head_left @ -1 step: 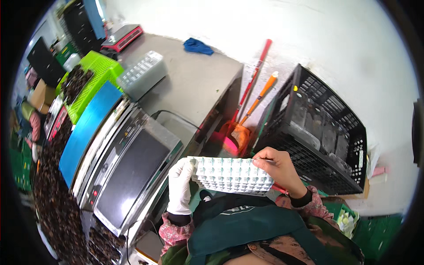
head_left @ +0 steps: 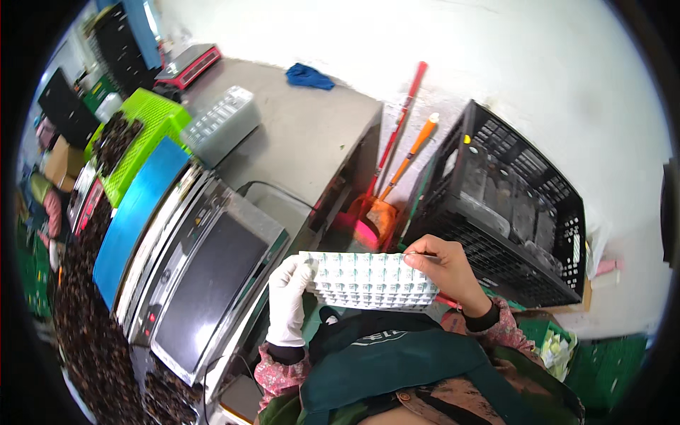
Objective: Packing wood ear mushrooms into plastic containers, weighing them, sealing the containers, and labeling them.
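Note:
A white sheet of small printed labels (head_left: 372, 280), marked in green and set out in rows, is stretched between my two hands in front of the dark green apron (head_left: 397, 361). My left hand (head_left: 289, 297), in a white glove, is closed on the sheet's left end. At its upper right corner my bare right hand (head_left: 446, 268) pinches the edge between thumb and fingers. The lower part of the sheet bends away from me, so its back is hidden.
A machine with a dark flat panel (head_left: 212, 290) stands left, beside a heap of dark brown pieces (head_left: 92, 333). Behind are a green basket (head_left: 159, 117), a clear container (head_left: 223, 127) and a red scale (head_left: 188, 67). A black crate (head_left: 510, 262) and long-handled tools (head_left: 407, 159) stand right.
The surroundings have shifted slightly left in the picture. Both hands keep the same hold on the label sheet.

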`<state>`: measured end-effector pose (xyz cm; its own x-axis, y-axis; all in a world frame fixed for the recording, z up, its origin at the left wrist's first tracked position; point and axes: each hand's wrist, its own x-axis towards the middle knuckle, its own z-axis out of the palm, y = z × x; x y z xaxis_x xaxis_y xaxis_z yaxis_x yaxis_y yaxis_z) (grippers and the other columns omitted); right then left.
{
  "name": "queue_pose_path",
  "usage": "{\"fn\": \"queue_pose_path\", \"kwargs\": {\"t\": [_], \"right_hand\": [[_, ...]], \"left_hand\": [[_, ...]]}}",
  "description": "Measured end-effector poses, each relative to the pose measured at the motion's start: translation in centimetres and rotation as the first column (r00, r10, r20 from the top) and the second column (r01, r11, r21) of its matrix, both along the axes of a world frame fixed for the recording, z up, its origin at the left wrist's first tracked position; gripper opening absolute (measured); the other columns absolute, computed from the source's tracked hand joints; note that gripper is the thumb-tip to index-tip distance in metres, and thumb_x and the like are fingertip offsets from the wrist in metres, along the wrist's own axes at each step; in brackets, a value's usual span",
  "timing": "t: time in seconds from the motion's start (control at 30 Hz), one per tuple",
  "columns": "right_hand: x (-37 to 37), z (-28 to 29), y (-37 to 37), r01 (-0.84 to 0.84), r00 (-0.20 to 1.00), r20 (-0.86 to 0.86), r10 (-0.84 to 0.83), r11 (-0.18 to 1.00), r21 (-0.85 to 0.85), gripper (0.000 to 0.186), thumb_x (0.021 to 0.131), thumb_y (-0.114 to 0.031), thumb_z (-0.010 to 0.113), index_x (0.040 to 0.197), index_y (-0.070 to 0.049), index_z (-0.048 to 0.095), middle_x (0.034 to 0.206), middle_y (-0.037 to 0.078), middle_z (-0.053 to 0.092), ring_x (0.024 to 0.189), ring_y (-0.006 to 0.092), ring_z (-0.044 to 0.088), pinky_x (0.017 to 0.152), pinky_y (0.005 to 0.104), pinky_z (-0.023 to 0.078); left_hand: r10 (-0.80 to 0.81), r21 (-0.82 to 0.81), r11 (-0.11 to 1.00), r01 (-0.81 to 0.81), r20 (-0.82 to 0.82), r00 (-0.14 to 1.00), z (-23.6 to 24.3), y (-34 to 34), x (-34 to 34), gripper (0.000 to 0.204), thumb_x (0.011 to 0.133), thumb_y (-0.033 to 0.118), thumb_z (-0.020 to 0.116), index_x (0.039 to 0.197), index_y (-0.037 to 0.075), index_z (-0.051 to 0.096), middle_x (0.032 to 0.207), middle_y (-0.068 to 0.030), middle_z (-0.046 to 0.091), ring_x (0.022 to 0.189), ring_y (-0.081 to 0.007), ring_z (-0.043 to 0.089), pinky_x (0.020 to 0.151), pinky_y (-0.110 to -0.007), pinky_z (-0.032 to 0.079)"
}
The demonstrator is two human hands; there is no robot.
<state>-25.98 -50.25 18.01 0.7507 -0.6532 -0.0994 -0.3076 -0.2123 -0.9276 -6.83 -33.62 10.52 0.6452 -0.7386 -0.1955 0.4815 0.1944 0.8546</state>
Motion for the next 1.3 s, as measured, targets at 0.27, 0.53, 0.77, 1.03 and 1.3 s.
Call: {"fn": "queue_pose_path", "kwargs": {"t": [0.27, 0.53, 0.77, 1.03, 1.3], "right_hand": [[-4.0, 0.2, -0.1, -0.062, 0.997, 0.030, 0.065, 0.995, -0.073, 0.023, 0.085, -0.015, 0.067, 0.100, 0.000, 0.060, 0.087, 0.007, 0.065, 0.084, 0.0112, 0.061, 0.078, 0.0291, 0.051], [-8.2, -0.2, -0.8, -0.046, 0.999, -0.020, 0.044, 0.995, -0.092, 0.018, 0.085, -0.014, 0.065, 0.094, 0.000, 0.059, 0.083, 0.012, 0.066, 0.077, 0.0228, 0.065, 0.070, 0.0310, 0.049], [-6.6, -3.8, -1.4, -0.089, 0.995, 0.047, 0.092, 0.995, -0.053, 0.017, 0.088, -0.013, 0.063, 0.092, 0.002, 0.055, 0.078, 0.013, 0.061, 0.074, 0.0212, 0.063, 0.068, 0.0296, 0.048], [1.3, -10.2, -2.7, -0.098, 0.928, 0.373, 0.007, 0.969, 0.225, 0.010, 0.092, -0.011, 0.056, 0.096, -0.002, 0.054, 0.085, 0.001, 0.057, 0.078, 0.0078, 0.052, 0.071, 0.0243, 0.044], [16.3, -16.4, -11.8, 0.151, 0.826, 0.535, -0.176, 0.984, 0.090, 0.023, 0.089, -0.021, 0.061, 0.101, -0.002, 0.057, 0.095, 0.008, 0.062, 0.081, 0.0185, 0.059, 0.073, 0.0311, 0.047]], "left_hand": [[0.069, 0.004, 0.997, -0.071, 0.190, 0.979, 0.6, -2.9, -1.8, 0.015, 0.088, 0.010, 0.063, 0.074, 0.005, 0.060, 0.073, 0.0024, 0.059, 0.067, -0.0047, 0.049, 0.065, -0.022, 0.040], [0.036, -0.034, 0.999, -0.028, 0.300, 0.953, 0.9, -5.6, -5.1, 0.021, 0.090, 0.014, 0.063, 0.072, 0.006, 0.059, 0.069, 0.0036, 0.058, 0.062, -0.0021, 0.047, 0.059, -0.020, 0.037], [0.090, 0.131, 0.983, -0.128, 0.266, 0.960, 0.8, -3.5, -5.5, 0.025, 0.090, 0.015, 0.064, 0.069, 0.004, 0.058, 0.066, 0.0048, 0.054, 0.060, -0.0019, 0.043, 0.055, -0.020, 0.034], [0.511, 0.122, 0.648, -0.752, 0.663, 0.547, -0.5, 4.4, -5.9, 0.045, 0.088, 0.016, 0.062, 0.129, 0.004, 0.048, 0.122, -0.0114, 0.056, 0.111, -0.0201, 0.055, 0.093, -0.032, 0.044], [0.883, 0.099, 0.356, -0.929, 0.290, 0.369, -1.8, 19.7, -7.1, 0.025, 0.095, 0.023, 0.055, 0.108, 0.001, 0.060, 0.102, -0.0068, 0.065, 0.081, -0.0116, 0.063, 0.071, -0.022, 0.046]]}}
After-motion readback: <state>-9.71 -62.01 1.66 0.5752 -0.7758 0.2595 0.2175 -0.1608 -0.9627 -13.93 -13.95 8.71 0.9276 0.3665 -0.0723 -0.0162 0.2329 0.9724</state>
